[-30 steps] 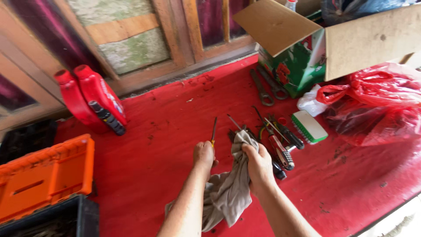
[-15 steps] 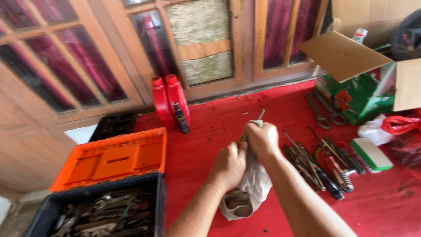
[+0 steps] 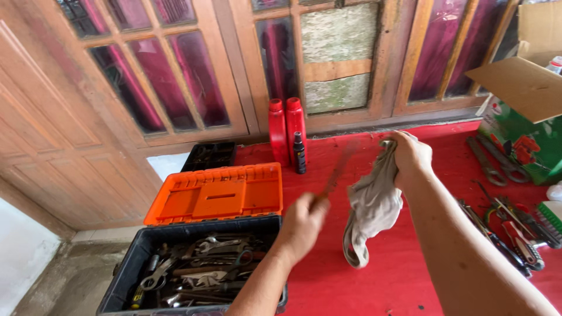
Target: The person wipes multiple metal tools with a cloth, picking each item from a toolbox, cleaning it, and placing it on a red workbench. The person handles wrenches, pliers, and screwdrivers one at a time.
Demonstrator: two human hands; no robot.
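Surface: red mat [image 3: 404,275], scuffed and speckled with grit, laid on the floor against the wall.
Room: worn wooden door and window frames [image 3: 234,88] with dark reddish glass panes; pale concrete floor at bottom left.
Left hand [image 3: 301,225]: closed around a thin rod-like tool [image 3: 336,172], motion-blurred, above the mat just right of the toolbox.
Right hand [image 3: 410,158]: fisted on a limp grey cloth [image 3: 369,205] that hangs down over the mat.
Toolbox [image 3: 193,266]: black plastic, full of steel wrenches; ribbed orange tray [image 3: 216,193] behind it.
Bottles [image 3: 287,129]: two red plastic, upright at the wall.
Right side: loose hand tools [image 3: 509,228], green cardboard box [image 3: 527,140].
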